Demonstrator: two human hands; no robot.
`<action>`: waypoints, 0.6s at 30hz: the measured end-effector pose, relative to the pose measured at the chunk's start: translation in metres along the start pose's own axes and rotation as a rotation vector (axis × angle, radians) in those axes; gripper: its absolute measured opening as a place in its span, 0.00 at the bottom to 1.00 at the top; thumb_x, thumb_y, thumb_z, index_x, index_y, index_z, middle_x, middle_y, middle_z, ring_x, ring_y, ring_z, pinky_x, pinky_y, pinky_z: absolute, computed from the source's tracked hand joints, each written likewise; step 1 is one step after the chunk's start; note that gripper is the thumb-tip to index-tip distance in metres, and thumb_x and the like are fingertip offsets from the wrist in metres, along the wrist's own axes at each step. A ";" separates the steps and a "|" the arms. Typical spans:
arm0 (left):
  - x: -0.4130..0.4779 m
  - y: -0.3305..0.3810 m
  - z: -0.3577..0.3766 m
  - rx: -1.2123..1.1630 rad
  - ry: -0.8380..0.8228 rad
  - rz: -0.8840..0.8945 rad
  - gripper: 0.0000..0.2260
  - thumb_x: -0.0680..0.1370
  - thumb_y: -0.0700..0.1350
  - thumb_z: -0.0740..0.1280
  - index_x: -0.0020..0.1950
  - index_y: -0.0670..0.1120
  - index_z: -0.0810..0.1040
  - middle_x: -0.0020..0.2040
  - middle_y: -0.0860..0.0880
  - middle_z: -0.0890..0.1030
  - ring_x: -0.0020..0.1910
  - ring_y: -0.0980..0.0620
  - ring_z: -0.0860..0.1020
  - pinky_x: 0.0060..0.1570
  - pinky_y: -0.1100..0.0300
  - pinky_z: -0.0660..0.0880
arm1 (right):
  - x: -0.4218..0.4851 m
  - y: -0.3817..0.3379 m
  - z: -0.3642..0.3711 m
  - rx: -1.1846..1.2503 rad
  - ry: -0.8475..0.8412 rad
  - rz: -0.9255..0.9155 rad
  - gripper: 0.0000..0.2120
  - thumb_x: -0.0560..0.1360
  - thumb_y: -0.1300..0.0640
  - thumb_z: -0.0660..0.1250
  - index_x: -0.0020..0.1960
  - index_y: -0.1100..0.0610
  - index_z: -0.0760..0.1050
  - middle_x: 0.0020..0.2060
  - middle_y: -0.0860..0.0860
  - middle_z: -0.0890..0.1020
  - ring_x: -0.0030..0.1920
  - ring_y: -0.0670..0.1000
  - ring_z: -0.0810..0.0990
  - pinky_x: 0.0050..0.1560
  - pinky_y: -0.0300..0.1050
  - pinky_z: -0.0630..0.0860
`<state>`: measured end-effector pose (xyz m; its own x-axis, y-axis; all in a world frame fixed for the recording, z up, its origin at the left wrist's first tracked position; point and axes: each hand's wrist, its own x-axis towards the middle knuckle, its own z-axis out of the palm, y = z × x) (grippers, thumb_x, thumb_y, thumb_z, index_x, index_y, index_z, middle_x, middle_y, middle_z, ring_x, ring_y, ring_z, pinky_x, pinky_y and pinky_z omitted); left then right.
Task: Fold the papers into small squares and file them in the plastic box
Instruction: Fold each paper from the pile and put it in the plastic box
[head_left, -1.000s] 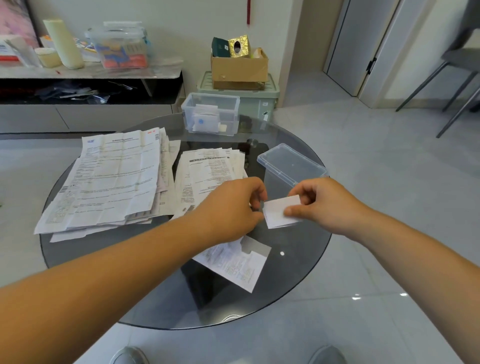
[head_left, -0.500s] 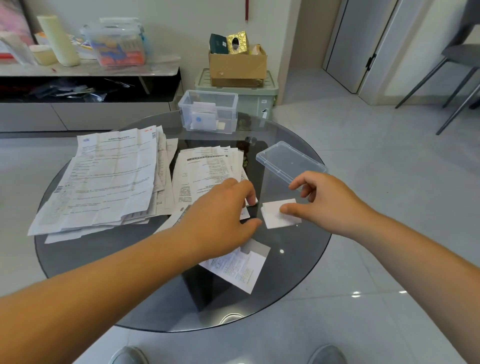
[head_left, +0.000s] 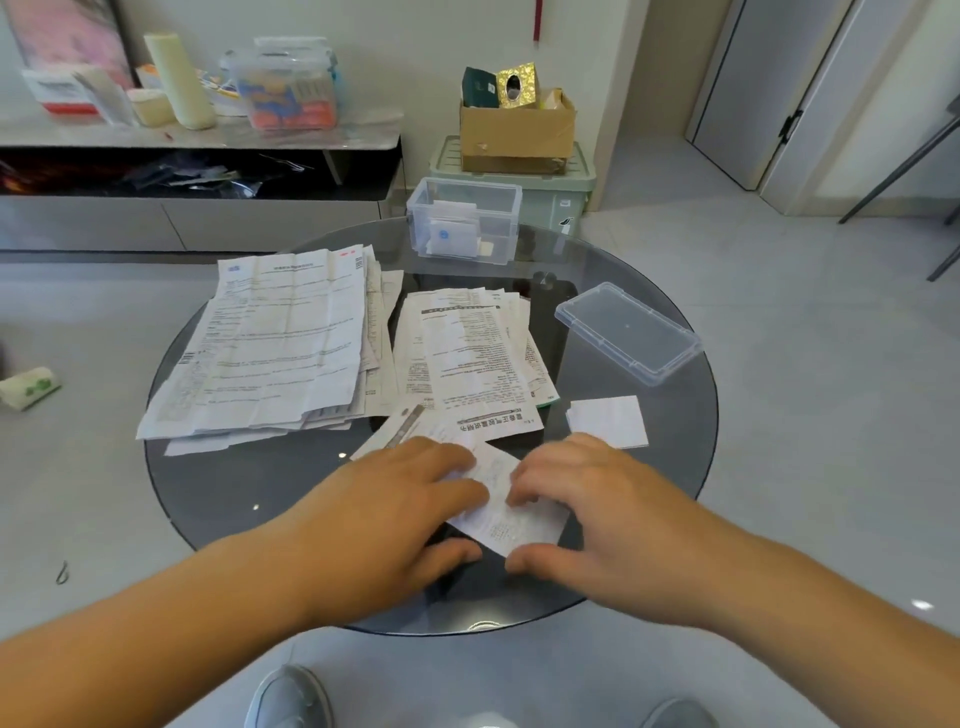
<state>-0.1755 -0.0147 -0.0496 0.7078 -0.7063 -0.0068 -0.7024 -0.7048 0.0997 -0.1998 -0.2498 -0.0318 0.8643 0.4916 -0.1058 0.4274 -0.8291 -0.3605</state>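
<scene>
1. At table's near edge, 6 o'clock: printed slip (head_left: 506, 512) lies flat on glass table (head_left: 234, 493), long axis approx 10-to-4 o'clock.
2. Both hands on it, equally near. Left hand (head_left: 395, 504) covers its 9 o'clock end, right hand (head_left: 587, 499) its 3 o'clock end. Fingers spread, fairly flat, pressing; nothing gripped.
3. Folded square (head_left: 608, 421) at 1 o'clock, just beyond right hand; contact unclear.
4. Plastic box (head_left: 511, 208) at 12 o'clock, far rim, folded papers inside; lid (head_left: 628, 332) off, at 2 o'clock.
5. Prob. next: fold slip across its short axis.
</scene>
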 end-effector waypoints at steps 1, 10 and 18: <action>-0.002 0.000 0.001 -0.007 0.022 0.014 0.16 0.78 0.63 0.58 0.58 0.58 0.78 0.58 0.53 0.79 0.52 0.51 0.80 0.46 0.55 0.81 | -0.001 -0.005 0.005 -0.039 -0.008 -0.018 0.25 0.73 0.32 0.66 0.64 0.43 0.74 0.62 0.37 0.72 0.62 0.42 0.66 0.64 0.40 0.67; -0.017 -0.003 0.004 -0.128 0.015 0.024 0.19 0.79 0.65 0.57 0.65 0.60 0.75 0.62 0.58 0.72 0.60 0.57 0.71 0.56 0.62 0.75 | -0.008 -0.010 0.021 -0.112 -0.035 -0.196 0.33 0.67 0.24 0.64 0.66 0.41 0.73 0.62 0.38 0.68 0.65 0.43 0.64 0.65 0.39 0.64; -0.026 0.012 0.013 -0.202 0.049 0.179 0.29 0.70 0.74 0.66 0.58 0.54 0.72 0.61 0.55 0.68 0.58 0.56 0.67 0.58 0.61 0.72 | -0.009 -0.006 0.025 0.205 0.078 -0.184 0.16 0.75 0.37 0.66 0.58 0.44 0.79 0.56 0.36 0.77 0.63 0.43 0.73 0.62 0.38 0.69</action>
<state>-0.2037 -0.0055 -0.0613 0.5800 -0.8111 0.0760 -0.7908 -0.5383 0.2913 -0.2166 -0.2430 -0.0516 0.7984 0.6002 0.0477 0.5234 -0.6528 -0.5477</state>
